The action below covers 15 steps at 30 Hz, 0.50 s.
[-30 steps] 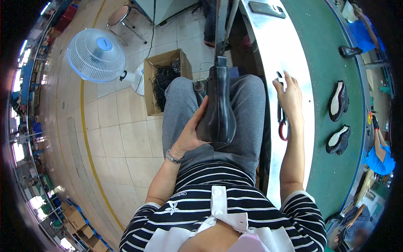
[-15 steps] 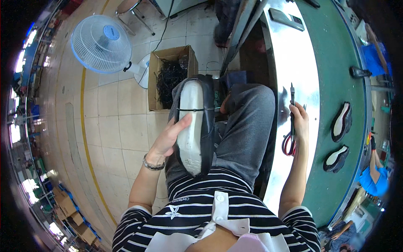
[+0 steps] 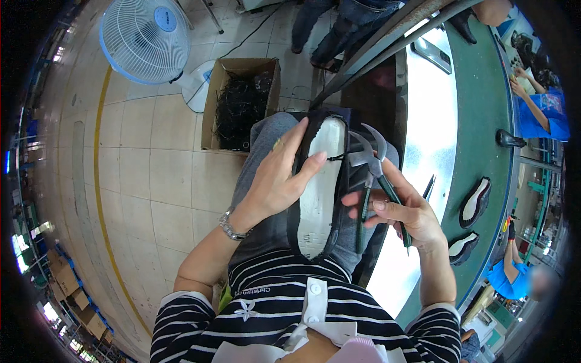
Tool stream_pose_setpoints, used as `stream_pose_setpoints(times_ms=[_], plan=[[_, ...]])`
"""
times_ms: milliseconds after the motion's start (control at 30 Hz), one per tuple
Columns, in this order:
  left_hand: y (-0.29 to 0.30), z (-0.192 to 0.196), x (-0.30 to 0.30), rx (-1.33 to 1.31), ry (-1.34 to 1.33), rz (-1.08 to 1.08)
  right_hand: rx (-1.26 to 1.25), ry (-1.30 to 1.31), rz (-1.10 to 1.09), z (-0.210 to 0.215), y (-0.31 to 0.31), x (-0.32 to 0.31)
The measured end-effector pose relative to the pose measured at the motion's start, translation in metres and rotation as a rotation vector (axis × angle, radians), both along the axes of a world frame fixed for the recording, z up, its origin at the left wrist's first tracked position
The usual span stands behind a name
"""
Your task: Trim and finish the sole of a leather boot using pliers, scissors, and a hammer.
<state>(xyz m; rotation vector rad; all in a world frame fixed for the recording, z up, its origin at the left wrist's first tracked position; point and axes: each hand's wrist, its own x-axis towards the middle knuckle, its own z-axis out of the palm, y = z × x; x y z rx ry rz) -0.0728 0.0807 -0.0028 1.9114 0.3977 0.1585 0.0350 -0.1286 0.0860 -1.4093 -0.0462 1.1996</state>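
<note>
A black shoe upper (image 3: 295, 225) with a white sole-side board (image 3: 319, 199) lies lengthwise over my lap, underside up. My left hand (image 3: 279, 176) grips it from the left, thumb pressed on the white board and fingers along the black edge. A thin black cord (image 3: 336, 158) crosses the board near my thumb. My right hand (image 3: 404, 209) is closed around the dark green handles of metal pincers (image 3: 375, 156). Their curved jaws are apart, just right of the shoe beside the cord; whether they touch it I cannot tell.
A slim pointed tool (image 3: 430, 186) lies on the metal bench edge (image 3: 423, 127), partly behind my right hand. Two shoes (image 3: 475, 202) (image 3: 463, 248) rest on the green bench top (image 3: 469, 145). A cardboard box (image 3: 209, 124) of black scraps and a fan (image 3: 145, 39) stand left. Co-workers stand beyond.
My right hand has left the bench and now holds pincers beside the shoe. The shoe has shifted right with my left hand, which has moved higher along it.
</note>
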Motion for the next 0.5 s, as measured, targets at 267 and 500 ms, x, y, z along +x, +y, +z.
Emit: stream_pose_setpoints(times_ms=[267,500], plan=[[0.0,0.003,0.03,0.082,-0.14,0.16,-0.18,0.09,0.238,0.015,0.041,0.026],[-0.001,-0.008,0.03,0.164,-0.272,0.197,-0.249,-0.324,0.459,0.006,0.044,0.013]])
